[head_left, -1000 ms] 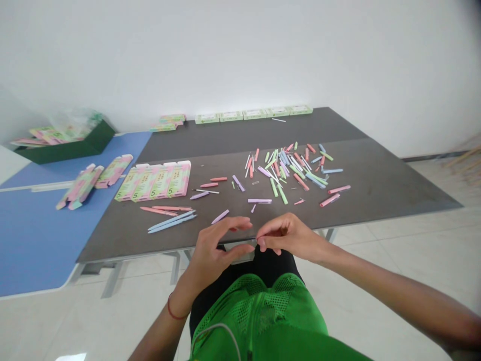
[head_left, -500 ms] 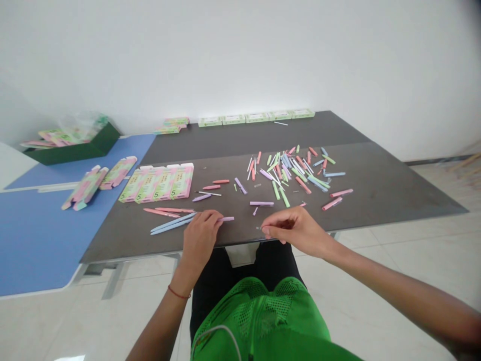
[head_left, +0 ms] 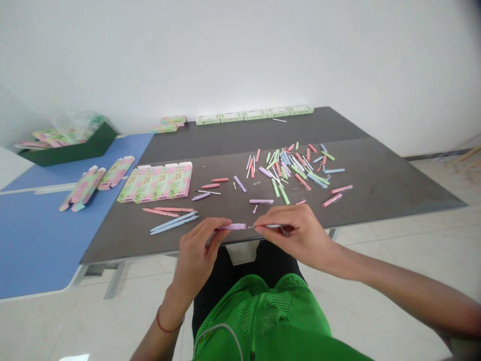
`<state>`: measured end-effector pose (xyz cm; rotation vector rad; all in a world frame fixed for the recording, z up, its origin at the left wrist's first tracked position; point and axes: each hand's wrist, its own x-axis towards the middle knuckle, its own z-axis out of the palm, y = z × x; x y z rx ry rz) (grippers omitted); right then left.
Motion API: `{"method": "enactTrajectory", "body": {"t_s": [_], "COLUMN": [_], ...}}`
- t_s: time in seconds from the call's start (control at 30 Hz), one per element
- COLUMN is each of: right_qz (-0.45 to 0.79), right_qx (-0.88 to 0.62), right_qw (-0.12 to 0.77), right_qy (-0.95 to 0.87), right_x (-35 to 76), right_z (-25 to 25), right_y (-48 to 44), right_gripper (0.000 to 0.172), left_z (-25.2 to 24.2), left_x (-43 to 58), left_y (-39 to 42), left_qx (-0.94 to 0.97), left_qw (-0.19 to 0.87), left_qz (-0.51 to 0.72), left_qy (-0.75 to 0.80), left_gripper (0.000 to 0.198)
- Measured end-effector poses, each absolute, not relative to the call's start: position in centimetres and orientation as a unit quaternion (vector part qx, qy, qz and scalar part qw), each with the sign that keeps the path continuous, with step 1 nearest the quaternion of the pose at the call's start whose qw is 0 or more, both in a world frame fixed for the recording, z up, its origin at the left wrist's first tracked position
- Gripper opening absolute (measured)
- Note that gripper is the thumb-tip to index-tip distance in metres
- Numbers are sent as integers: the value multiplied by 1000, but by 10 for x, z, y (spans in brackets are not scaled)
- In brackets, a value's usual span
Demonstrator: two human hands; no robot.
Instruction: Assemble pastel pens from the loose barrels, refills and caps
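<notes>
The left hand [head_left: 196, 255] grips a lilac pen barrel [head_left: 233, 226] lying level across the body, its right end almost meeting, on the same long axis, the thin white pen part [head_left: 269, 226] pinched in the right hand [head_left: 296, 235]; loose pen parts [head_left: 289, 170] lie beyond.

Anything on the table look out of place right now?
One thing stands out: a thin white pen part lies alone on the far dark tabletop, just in front of the row of small green-and-white boxes, well away from the scattered pen parts where the others lie.
</notes>
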<state>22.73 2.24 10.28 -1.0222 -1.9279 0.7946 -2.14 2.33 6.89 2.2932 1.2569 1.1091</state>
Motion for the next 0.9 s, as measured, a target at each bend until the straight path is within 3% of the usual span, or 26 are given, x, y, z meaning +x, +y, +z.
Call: {"method": "enactTrajectory", "body": {"t_s": [0.53, 0.73, 0.9], "right_qz": [288, 425, 559], "right_qx": [-417, -417, -425], "right_qw": [358, 346, 364], "right_qy": [-784, -725, -612], "right_x": [224, 226, 225], "right_z": [91, 92, 78], "right_y": [31, 42, 56], "right_gripper": [12, 7, 24], "left_z": [72, 72, 69], "left_x": [-14, -17, -18], "left_y": [20, 24, 25], "left_qx": [814, 806, 811], "left_qw": [160, 199, 209], "left_qz": [394, 396, 378], "left_qy": [396, 391, 394], "left_gripper": [17, 13, 11]}}
